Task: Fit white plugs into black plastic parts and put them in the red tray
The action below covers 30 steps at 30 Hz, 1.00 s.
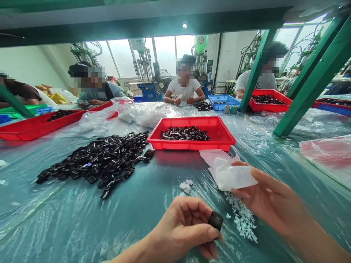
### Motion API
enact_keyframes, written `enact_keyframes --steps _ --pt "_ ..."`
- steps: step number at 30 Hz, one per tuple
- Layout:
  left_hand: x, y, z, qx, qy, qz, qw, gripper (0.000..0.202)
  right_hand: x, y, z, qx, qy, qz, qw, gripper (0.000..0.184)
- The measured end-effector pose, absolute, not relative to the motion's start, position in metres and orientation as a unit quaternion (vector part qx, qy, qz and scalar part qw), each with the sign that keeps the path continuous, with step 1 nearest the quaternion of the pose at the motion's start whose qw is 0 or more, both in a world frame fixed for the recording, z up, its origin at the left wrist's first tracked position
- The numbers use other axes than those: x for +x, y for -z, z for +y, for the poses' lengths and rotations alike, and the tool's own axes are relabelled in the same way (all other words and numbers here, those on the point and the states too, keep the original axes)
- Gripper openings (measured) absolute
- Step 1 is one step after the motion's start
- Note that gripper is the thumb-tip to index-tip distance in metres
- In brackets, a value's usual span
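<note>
My left hand (183, 226) is low in the middle, fingers curled, pinching a small black plastic part (215, 220) between thumb and fingertips. My right hand (270, 199) is to the right and holds a small white translucent bag (233, 176) between thumb and fingers. The two hands are close together but apart. A big pile of the same black parts (101, 159) lies to the left on the plastic-covered table. A red tray (219, 140) with more black parts stands just beyond my hands. Small white bits (242, 219) are scattered under my right hand.
Other people sit at the far side of the table with red trays (35, 126) and a blue tray (223, 99). Crumpled clear bags (137, 115) lie mid-table. Green frame legs (309, 78) slant down at the right. A few white pieces (186, 186) lie near my hands.
</note>
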<state>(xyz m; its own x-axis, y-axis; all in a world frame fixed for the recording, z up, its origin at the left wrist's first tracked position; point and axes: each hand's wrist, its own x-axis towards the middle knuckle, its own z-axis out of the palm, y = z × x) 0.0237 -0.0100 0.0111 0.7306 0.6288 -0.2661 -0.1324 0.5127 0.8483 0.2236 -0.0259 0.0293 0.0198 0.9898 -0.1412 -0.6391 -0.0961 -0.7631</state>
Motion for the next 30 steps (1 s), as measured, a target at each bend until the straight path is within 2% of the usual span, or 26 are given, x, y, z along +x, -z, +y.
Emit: enact_keyframes --steps 6,13,30 --pt "0.025 -0.012 -0.009 0.457 -0.268 0.305 0.791 0.029 0.228 -0.036 -0.029 -0.406 -0.554 -0.342 0.642 0.028" --pt "0.028 -0.013 -0.013 0.459 -0.253 0.326 0.787 0.032 0.219 -0.033 -0.036 -0.535 -0.376 -0.403 0.641 0.039" --pt "0.031 -0.008 -0.013 0.449 -0.225 0.331 0.799 0.038 0.210 -0.039 -0.045 -0.587 -0.236 -0.514 0.579 0.031"
